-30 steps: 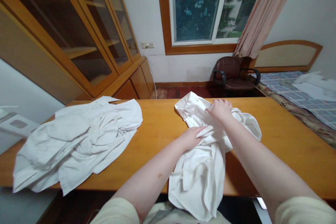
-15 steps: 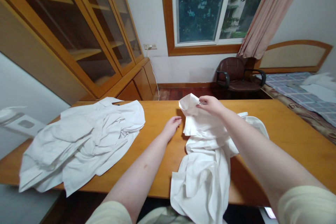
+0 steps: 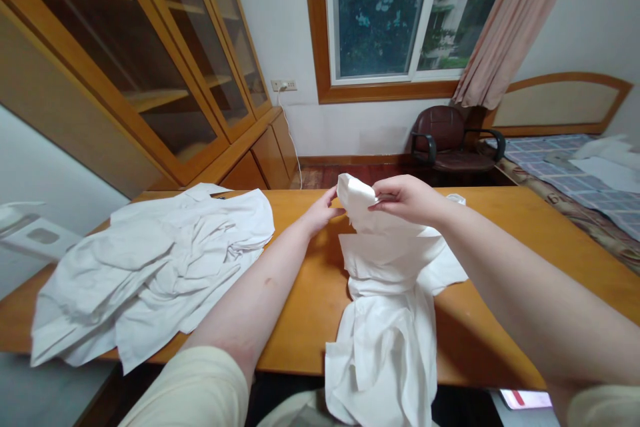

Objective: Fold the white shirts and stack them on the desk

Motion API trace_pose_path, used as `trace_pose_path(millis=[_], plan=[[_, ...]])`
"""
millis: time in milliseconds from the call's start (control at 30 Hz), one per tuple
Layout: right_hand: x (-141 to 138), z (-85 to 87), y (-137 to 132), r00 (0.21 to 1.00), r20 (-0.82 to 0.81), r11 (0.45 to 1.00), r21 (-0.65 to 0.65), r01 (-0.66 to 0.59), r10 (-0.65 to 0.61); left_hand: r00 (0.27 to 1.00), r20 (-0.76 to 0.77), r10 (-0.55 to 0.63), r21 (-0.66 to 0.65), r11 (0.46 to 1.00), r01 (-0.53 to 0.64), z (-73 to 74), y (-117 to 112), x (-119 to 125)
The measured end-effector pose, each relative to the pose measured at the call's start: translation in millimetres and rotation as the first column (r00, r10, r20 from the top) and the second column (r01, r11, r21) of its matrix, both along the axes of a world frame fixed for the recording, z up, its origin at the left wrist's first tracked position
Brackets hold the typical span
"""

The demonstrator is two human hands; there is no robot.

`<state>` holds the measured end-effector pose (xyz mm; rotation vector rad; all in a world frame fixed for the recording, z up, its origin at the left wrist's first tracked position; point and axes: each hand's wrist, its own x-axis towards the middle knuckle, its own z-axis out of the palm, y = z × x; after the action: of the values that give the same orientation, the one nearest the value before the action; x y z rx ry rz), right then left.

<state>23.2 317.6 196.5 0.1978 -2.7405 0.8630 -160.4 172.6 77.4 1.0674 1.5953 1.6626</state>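
A white shirt (image 3: 385, 340) lies bunched lengthwise on the wooden table (image 3: 295, 340), its lower part hanging over the near edge toward my lap. My right hand (image 3: 407, 199) pinches the far end of it, a folded, collar-like piece, and holds that above the tabletop. Just left of this raised end is my left hand (image 3: 323, 212), thumb and fingers apart around its edge; whether they touch the cloth I cannot tell. Part of the shirt is hidden behind my right forearm.
Another heap of white clothing (image 3: 165, 260) spreads over the table's left side. Beyond it stands a glass-fronted cabinet (image 3: 200, 80). A brown armchair (image 3: 445, 137) and a bed (image 3: 560, 153) are past the far edge. A phone (image 3: 525, 399) lies low at the right.
My left hand has moved up and forward to the shirt's raised end, its fingers spreading. My right hand still grips the cloth, which has folded over and pulled in from the right.
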Motion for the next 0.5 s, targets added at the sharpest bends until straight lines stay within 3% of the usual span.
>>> trace_pose_path(millis=[167, 333, 400, 500], plan=[[3.5, 10.9, -1.4, 0.992, 0.035, 0.992, -0.022, -0.121, 0.122, 0.996, -0.061, -0.064, 0.020, 0.998, 0.065, 25.9, 6.4, -4.9], [11.9, 22.9, -3.8, 0.983, -0.114, 0.964, -0.208, -0.165, 0.144, 0.982, 0.011, -0.186, 0.021, 0.982, 0.186, 19.8, 14.4, -6.9], [16.5, 24.1, -2.7, 0.982, -0.166, 0.909, -0.389, -0.149, 0.090, 0.980, 0.021, -0.197, 0.020, 0.980, 0.196, 11.9, 20.1, -1.4], [22.7, 18.8, 1.6, 0.991, -0.128, 0.736, -0.667, -0.118, 0.042, 0.993, 0.060, -0.104, 0.060, 0.993, 0.100, 7.6, 30.0, 12.0]])
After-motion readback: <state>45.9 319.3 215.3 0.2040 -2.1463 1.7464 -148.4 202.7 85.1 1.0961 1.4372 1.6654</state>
